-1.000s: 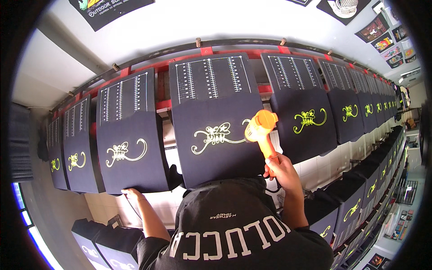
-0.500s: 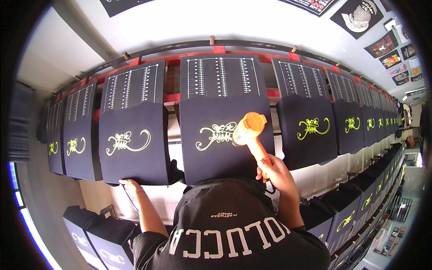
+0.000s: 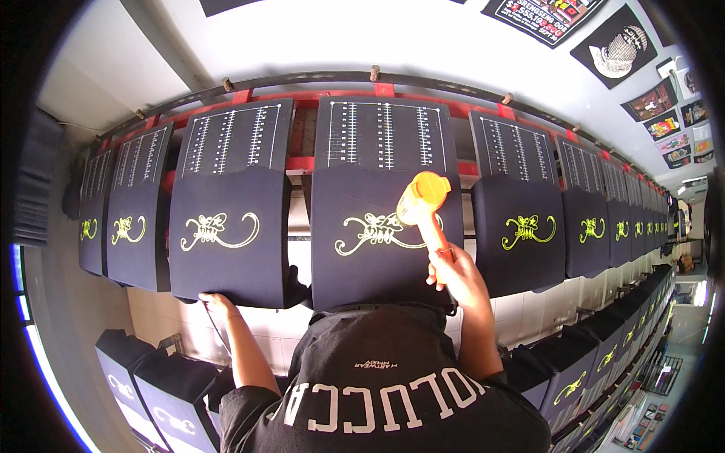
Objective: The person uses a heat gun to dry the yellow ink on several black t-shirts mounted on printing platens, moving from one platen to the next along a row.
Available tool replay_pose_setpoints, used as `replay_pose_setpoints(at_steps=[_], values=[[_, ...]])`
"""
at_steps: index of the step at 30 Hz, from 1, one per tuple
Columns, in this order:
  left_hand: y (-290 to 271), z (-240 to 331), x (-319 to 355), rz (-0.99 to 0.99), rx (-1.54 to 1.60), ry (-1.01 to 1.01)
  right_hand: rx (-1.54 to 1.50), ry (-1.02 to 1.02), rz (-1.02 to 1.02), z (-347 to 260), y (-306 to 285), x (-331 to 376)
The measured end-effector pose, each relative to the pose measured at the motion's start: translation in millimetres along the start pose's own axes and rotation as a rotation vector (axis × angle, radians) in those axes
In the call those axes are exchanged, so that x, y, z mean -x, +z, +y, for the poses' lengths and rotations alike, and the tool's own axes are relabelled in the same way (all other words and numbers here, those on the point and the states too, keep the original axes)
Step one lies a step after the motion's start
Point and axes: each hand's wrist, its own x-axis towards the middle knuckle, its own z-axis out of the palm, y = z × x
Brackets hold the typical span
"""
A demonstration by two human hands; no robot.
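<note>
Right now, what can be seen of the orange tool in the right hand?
The orange tool looks like plastic: a rounded, nozzle-like yellow-orange head on a darker orange handle. The right hand grips the handle from below and holds it tilted, head up, over the pale printed design on the middle dark panel. Whether the head touches the fabric cannot be told.

Single head-worn fisheye view, looking down and forward over the person's own chest and black shirt [image 3: 377, 385], which fills the near lower centre. Forearms enter from the lower edge: left hand [image 3: 217, 304] near-left, right hand [image 3: 453, 275] right of centre. The camera sits close to the central dark platen [image 3: 377, 249]; the row of platens curves away to far left and far right, edges bending toward the rim. White wall with posters [image 3: 619, 49] is at the far top. No second view.
</note>
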Motion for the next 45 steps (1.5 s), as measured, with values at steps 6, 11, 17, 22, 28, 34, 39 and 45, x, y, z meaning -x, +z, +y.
replay_pose_setpoints(at_steps=[6, 11, 17, 22, 28, 34, 39, 45], values=[[4.7, 4.2, 2.0, 0.007, 0.01, -0.013, 0.022, -0.026, 0.015, 1.3, -0.3, -2.3], [7.3, 8.8, 4.4, 0.006, 0.019, -0.015, 0.01, -0.005, 0.022, -2.2, -1.2, -10.9], [4.9, 8.3, 5.4, 0.013, 0.001, -0.022, -0.052, -0.002, -0.021, -1.5, -0.2, -17.6], [4.2, 7.0, 3.9, 0.009, -0.015, -0.03, -0.015, 0.034, -0.086, -2.8, 5.0, -19.2], [4.5, 8.3, 2.6, 0.009, -0.017, -0.028, 0.018, -0.009, -0.131, 0.5, 19.6, -19.3], [2.7, 4.4, 3.8, 0.006, -0.033, -0.038, 0.034, -0.021, -0.16, -5.3, 28.0, -26.8], [4.2, 4.5, 5.2, 0.002, -0.055, -0.038, 0.065, -0.068, -0.146, -7.2, 37.1, -29.6], [-5.3, -13.8, -21.2, 0.051, -0.196, -0.013, 0.083, -0.01, -0.206, -15.6, 35.7, -22.9]])
